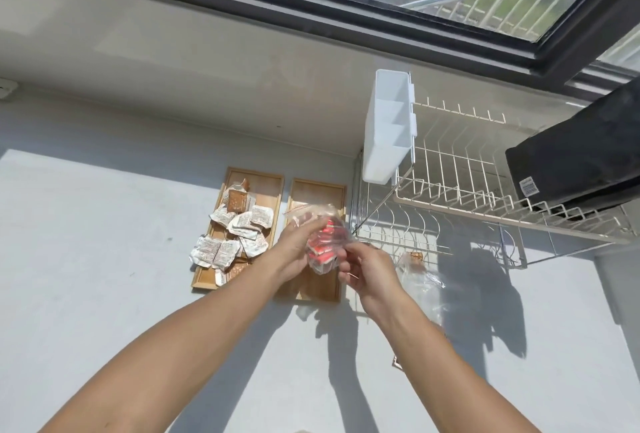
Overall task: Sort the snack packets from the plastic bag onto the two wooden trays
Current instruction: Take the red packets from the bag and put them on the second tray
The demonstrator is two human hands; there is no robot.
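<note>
You have two wooden trays (313, 190) side by side at 12 o'clock. About a dozen white packets (242, 228) are piled on the 9 o'clock tray; exact count unclear. Two clear plastic bags: one with red packets (323, 249), count unreadable; one (424, 282) at 3 o'clock. One wire rack (467, 169).

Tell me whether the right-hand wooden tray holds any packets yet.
None visible: bare wood shows on the right tray, though the hands and bag hide its middle.
</note>
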